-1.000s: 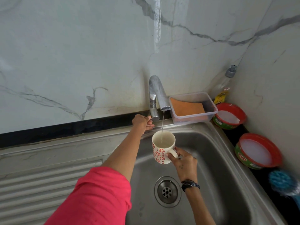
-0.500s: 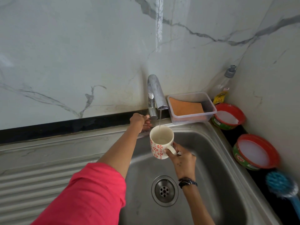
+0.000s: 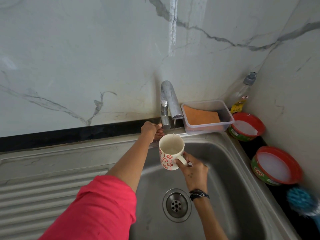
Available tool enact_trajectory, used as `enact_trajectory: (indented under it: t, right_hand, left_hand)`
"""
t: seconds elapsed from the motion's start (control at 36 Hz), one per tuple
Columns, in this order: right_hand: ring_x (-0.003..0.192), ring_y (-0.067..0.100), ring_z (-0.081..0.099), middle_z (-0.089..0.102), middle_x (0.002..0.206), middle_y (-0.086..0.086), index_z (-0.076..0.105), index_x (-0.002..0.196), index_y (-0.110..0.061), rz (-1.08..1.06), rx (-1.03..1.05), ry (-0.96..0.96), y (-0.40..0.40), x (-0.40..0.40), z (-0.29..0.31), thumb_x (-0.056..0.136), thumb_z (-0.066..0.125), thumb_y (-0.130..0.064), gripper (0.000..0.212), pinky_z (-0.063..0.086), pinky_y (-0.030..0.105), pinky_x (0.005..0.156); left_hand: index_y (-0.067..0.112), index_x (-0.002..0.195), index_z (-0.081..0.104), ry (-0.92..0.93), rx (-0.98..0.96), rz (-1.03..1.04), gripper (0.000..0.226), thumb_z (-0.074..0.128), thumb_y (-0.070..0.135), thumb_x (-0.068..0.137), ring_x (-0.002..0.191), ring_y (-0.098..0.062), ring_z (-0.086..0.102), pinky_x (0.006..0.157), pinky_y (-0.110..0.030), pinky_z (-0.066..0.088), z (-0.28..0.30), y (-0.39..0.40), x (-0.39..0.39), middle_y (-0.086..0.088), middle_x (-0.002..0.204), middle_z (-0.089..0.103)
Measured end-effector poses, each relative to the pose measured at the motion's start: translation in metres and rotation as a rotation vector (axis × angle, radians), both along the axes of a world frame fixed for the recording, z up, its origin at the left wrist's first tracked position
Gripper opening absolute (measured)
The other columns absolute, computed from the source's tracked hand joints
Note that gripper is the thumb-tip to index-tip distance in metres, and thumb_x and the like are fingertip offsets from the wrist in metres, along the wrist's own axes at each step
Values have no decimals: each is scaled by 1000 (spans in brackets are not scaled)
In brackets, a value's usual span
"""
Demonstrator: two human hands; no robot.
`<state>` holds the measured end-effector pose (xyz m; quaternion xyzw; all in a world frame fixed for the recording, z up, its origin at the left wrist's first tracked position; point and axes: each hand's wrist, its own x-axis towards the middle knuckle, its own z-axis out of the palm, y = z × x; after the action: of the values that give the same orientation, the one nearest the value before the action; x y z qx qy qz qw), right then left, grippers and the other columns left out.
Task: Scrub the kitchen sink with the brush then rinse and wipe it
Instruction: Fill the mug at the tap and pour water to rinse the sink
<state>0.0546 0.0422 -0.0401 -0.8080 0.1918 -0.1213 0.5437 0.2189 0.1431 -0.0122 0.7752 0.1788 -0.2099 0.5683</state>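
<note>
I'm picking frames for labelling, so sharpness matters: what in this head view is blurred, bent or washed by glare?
In the head view, the blue brush at the right edge is smeared by blur; the mug and faucet are sharp. The wide-angle lens bows the sink rim and the counter edge. Light is soft and even; only a pale bright streak marks the marble wall.
</note>
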Motion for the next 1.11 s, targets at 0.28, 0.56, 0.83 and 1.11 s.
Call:
enact_trajectory:
  t: [0.28,0.56,0.83,1.11]
  right_hand:
    - [68,10,55,60,68,-9,71,99,-6,-36,-15,10,-2,0,0,78,72,-14,22,41,1,57]
    - [61,0,52,59,64,-7,71,92,-5,-47,-1,19,-4,-3,0,78,72,-13,16,39,1,55]
    - [63,-3,52,59,65,-9,71,95,-4,-42,30,22,-6,-6,-1,79,71,-12,17,40,-1,55]
    - [64,-4,53,57,64,-19,72,96,-8,-29,13,15,-5,-5,-6,79,72,-15,19,41,4,54]
  left_hand:
    - [-9,102,61,2,-21,-5,25,54,13,93,59,-20,61,56,-27,54,0,1,1,-13,69,60]
    - [-14,113,55,22,-73,-31,30,51,9,94,99,-37,64,73,-35,54,8,2,-4,-28,99,64]
    - [-14,114,54,46,-90,-32,31,51,9,94,106,-38,62,81,-37,52,9,4,-3,-25,92,63]
    - [-13,114,54,41,-91,-19,30,53,9,93,104,-36,62,79,-36,53,9,3,-4,-29,113,61]
